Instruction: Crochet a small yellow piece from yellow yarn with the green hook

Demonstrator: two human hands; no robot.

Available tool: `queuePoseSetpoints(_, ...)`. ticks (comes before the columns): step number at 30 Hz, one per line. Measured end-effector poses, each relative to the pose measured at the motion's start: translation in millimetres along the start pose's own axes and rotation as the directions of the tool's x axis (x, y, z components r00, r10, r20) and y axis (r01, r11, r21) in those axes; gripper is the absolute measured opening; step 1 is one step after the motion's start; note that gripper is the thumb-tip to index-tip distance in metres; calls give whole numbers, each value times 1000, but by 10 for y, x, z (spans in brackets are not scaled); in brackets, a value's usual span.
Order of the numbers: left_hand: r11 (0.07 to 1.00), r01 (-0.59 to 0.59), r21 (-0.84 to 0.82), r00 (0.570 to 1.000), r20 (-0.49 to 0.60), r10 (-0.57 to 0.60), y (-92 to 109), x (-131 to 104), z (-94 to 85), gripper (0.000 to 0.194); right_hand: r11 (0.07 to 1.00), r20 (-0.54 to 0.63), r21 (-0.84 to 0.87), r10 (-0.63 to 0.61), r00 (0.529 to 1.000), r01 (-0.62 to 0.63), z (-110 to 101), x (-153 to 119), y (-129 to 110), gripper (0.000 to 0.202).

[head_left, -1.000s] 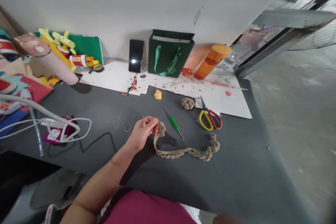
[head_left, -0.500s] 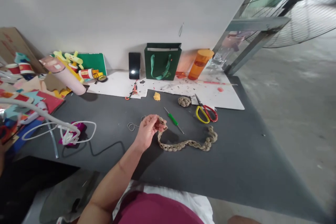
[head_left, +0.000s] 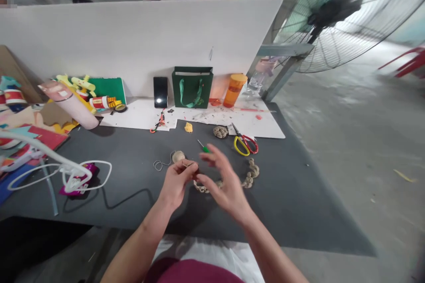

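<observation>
My left hand (head_left: 176, 181) pinches the end of a beige crocheted strip, above the middle of the grey table. The rest of the crocheted strip (head_left: 254, 170) lies on the tabletop, curving away to the right; my right hand partly covers it. Close beside the left hand, my right hand (head_left: 228, 185) hovers with its fingers apart and nothing in it. Just behind its fingertips lies a crochet hook (head_left: 206, 149) with a green handle, mostly hidden. A small ball of beige yarn (head_left: 178, 156) sits behind my left hand, with a loose strand (head_left: 160, 166) looping to the left.
Scissors (head_left: 246, 146) with red and yellow handles lie beside a coiled beige piece (head_left: 220, 131). Along the white board stand a phone (head_left: 160, 92), a green gift bag (head_left: 192, 90) and an orange bottle (head_left: 235, 91). White cable (head_left: 79, 163) and paper crafts (head_left: 29, 141) cover the left side.
My right hand has come in from outside the view, beside the left hand. The left hand still holds the strip's end. The view has tilted up and turned right, and the yarn ball now shows.
</observation>
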State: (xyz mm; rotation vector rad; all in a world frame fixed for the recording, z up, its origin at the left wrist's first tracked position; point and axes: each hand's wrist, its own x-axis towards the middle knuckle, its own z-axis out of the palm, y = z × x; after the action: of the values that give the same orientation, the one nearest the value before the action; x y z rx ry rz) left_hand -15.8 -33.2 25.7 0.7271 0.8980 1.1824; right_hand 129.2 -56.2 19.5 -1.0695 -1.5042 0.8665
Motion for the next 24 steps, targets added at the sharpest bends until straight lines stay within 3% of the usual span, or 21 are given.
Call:
queuePoseSetpoints(2, 999, -36, 4, 999, -13, 37, 85, -26, 23, 42, 981, 163, 137, 112, 980, -135, 41, 32, 93, 51)
queuePoseSetpoints(3, 998, -60, 7, 998, -28, 60, 128, -28, 18, 42, 954, 261, 193, 177, 949, -231, 45, 42, 133, 50)
queuePoseSetpoints(5, 994, -110, 7, 991, -80, 111, 203, -20, -33, 43, 929, 360, 161, 258, 896, -333, 0, 44, 187, 46)
queuePoseSetpoints(8, 985, -171, 7, 965, -201, 169, 248, -18, -199, 43, 931, 377, 102, 290, 880, -351, -222, 6, 227, 43)
queuePoseSetpoints(11, 980, -199, 19, 928, -318, 195, 197, -59, -402, 40, 933, 353, 8, 334, 874, -359, -573, -73, 298, 30)
queuePoseSetpoints(14, 975, -218, 35, 892, -397, 214, 112, -115, -551, 38, 908, 222, -360, 307, 925, -215, -960, -171, 407, 15)
queuePoseSetpoints(17, 968, -246, 55, 860, -449, 244, 68, -140, -591, 41, 852, 67, -495, 233, 970, -170, -1302, -231, 440, 15)
queuePoseSetpoints(20, 960, -261, 102, 851, -446, 279, 67, -131, -538, 41, 784, -97, -621, -64, 993, -11, -1539, -231, 361, 23)
queuePoseSetpoints(22, 952, -261, 160, 853, -423, 305, 58, -127, -502, 40, 679, -168, -729, -294, 941, 82, -1624, -231, 313, 25)
queuePoseSetpoints(24, 938, -248, 244, 857, -396, 329, 23, -141, -508, 41, 548, -147, -822, -465, 873, 154, -1652, -269, 332, 23)
